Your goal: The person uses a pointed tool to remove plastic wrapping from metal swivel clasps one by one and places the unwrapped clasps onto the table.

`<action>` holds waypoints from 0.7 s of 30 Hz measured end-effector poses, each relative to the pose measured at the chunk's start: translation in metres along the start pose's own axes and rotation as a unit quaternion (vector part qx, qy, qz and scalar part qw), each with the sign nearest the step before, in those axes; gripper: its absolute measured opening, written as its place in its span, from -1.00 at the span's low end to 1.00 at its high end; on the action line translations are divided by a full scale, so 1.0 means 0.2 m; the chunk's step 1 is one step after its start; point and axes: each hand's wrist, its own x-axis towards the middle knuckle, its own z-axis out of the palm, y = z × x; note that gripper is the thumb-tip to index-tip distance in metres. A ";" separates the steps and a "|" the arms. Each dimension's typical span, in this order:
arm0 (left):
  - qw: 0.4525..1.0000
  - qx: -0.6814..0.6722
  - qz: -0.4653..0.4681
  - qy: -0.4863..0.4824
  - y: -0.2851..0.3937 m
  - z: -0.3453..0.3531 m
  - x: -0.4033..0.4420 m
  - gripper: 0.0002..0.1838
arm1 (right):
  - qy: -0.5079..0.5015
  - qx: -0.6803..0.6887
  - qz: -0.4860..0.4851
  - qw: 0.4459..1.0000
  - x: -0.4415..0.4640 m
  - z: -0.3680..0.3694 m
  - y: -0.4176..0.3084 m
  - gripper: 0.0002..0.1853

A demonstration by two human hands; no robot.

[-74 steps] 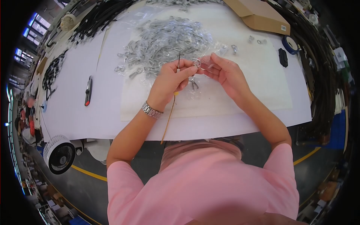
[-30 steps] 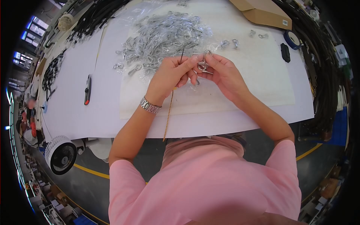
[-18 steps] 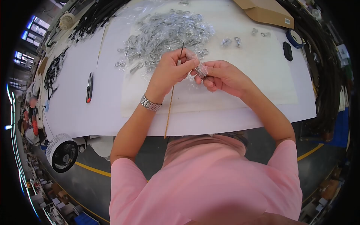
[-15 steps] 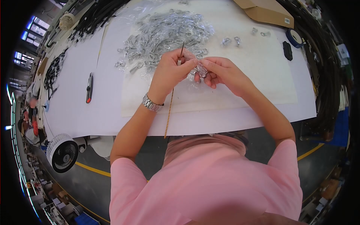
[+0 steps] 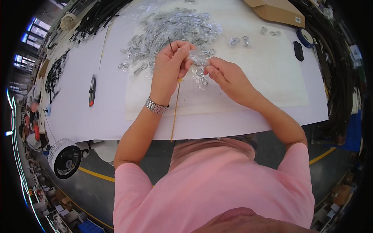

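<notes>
Right hand (image 5: 232, 80) pinches clear plastic (image 5: 198, 59) just beside a metal clasp (image 5: 204, 80).

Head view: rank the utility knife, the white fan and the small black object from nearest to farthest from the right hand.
From the right hand:
1. Small black object: off to the right.
2. Utility knife: across on the left.
3. White fan: lower left of the picture.

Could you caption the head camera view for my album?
Left hand and right hand pinch clear plastic near heaped metal clasps.
</notes>
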 end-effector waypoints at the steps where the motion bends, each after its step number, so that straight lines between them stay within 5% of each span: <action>1: 0.999 -0.035 0.005 0.031 -0.01 -0.03 0.02 -0.74 | -0.005 0.026 0.002 1.000 0.00 -0.01 -0.01 -0.72; 4: 0.983 0.178 0.022 -0.030 0.01 -0.05 0.03 -0.71 | -0.026 0.092 0.009 0.995 -0.01 -0.04 -0.02 -0.71; 7: 0.963 0.195 0.075 -0.169 -0.02 -0.05 0.02 -0.65 | -0.041 0.129 0.015 0.991 0.00 -0.04 0.01 -0.70; 15: 0.946 0.246 0.043 -0.205 0.06 0.02 -0.06 -0.55 | -0.018 0.194 0.094 0.976 -0.01 -0.02 0.05 -0.72; 21: 0.951 0.206 -0.001 -0.229 0.09 0.04 -0.08 -0.51 | 0.018 0.213 0.051 0.976 -0.01 0.04 0.08 -0.69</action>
